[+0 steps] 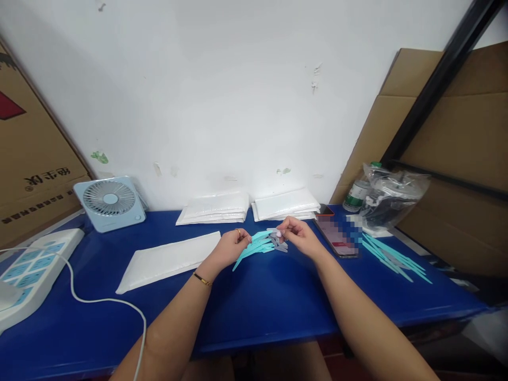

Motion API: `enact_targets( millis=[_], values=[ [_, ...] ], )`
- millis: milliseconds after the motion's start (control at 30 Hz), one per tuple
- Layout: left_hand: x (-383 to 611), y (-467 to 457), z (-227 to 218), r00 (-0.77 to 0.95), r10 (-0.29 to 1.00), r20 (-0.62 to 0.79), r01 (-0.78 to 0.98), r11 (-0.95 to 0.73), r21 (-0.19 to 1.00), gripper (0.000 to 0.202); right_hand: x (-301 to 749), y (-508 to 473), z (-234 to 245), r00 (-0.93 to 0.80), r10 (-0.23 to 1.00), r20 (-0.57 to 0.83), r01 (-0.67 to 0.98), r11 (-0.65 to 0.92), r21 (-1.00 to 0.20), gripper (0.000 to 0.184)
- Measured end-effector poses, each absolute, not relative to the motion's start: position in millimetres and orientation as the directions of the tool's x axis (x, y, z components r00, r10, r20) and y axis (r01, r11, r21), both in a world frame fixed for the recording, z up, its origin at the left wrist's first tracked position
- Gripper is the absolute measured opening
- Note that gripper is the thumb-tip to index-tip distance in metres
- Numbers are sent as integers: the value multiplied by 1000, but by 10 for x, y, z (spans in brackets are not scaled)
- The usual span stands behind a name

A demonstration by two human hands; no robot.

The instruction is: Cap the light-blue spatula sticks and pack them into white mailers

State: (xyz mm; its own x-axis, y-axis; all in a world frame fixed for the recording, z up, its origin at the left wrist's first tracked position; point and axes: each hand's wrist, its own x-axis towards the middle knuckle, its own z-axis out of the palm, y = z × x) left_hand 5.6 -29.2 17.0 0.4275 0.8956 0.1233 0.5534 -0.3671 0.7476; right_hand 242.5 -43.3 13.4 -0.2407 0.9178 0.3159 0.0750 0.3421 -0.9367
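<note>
My left hand (230, 246) pinches one end of a thin teal strip (262, 234), thumb against fingers. At the strip's other end, the fingers of my right hand (298, 236) are closed on a small whitish piece (279, 233), too small to make out clearly. Just beneath both hands lies a loose heap of similar teal strips (257, 247), with flat grey pieces (281, 246) at its right side. A white padded envelope (166, 259) lies flat to the left of my left hand.
Two stacks of white envelopes (216, 206) lie against the wall. A blue fan (110, 200) and a power strip (35, 272) with a white cable stand left. Rightward are a phone (337, 238), more teal strips (397, 257), a bottle (356, 196) and a plastic-wrapped item (391, 198).
</note>
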Motion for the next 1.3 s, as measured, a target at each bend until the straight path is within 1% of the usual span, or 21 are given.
enact_targets(
  millis=[100, 200, 267, 333, 400, 467, 533, 567, 600, 667, 733, 767, 833, 933, 1067, 1133, 1233, 1300],
  values=[
    [78, -319, 178, 461, 885, 67, 522, -331, 786, 28, 2410, -458, 164, -328, 907, 263, 62, 299, -952, 22],
    [112, -369, 153, 523, 852, -41, 496, -265, 827, 29, 2456, -482, 206, -452, 873, 186, 45, 230, -972, 19],
    [133, -408, 135, 572, 818, -61, 508, -295, 809, 30, 2517, -490, 223, -546, 832, 100, 56, 156, -986, 17],
    [144, -436, 130, 581, 814, 8, 559, -405, 724, 29, 2583, -490, 221, -641, 767, -11, 111, 79, -991, 19],
    [140, -441, 136, 530, 840, 116, 647, -489, 585, 25, 2639, -482, 202, -709, 692, -136, 203, 16, -979, 22],
    [126, -426, 145, 472, 864, 175, 724, -493, 482, 23, 2688, -469, 177, -736, 623, -265, 313, -33, -949, 25],
    [109, -402, 149, 456, 875, 164, 763, -479, 433, 22, 2734, -450, 160, -716, 605, -348, 412, -37, -910, 27],
    [103, -394, 150, 459, 876, 151, 774, -477, 416, 23, 2755, -440, 155, -688, 635, -351, 445, -14, -896, 27],
    [100, -389, 150, 463, 875, 142, 783, -479, 396, 23, 2773, -428, 152, -650, 687, -326, 468, 24, -883, 26],
    [104, -392, 152, 470, 872, 136, 803, -487, 343, 24, 2791, -405, 144, -546, 811, -209, 514, 128, -848, 27],
    [118, -411, 158, 495, 859, 132, 806, -511, 299, 26, 2776, -385, 124, -453, 888, -81, 589, 230, -775, 28],
    [128, -422, 162, 514, 847, 132, 800, -530, 283, 26, 2757, -377, 109, -425, 904, -37, 632, 268, -727, 28],
    [149, -444, 165, 551, 822, 145, 782, -569, 255, 23, 2706, -369, 75, -397, 918, 12, 702, 312, -641, 22],
    [169, -453, 149, 571, 801, 180, 777, -598, 199, 19, 2639, -373, 43, -382, 924, 34, 747, 330, -577, 10],
    [170, -415, 104, 574, 797, 186, 788, -600, 137, 14, 2617, -389, 71, -391, 920, 28, 761, 341, -553, 7],
    [170, -396, 93, 568, 804, 178, 799, -590, 117, 12, 2624, -395, 95, -398, 916, 58, 749, 361, -555, 6],
    [173, -390, 114, 546, 815, 196, 816, -570, 96, 22, 2643, -404, 115, -392, 912, 122, 687, 378, -621, 7],
    [169, -401, 143, 527, 818, 231, 817, -562, 126, 25, 2659, -409, 122, -380, 918, 118, 626, 349, -698, 9]
  ],
)
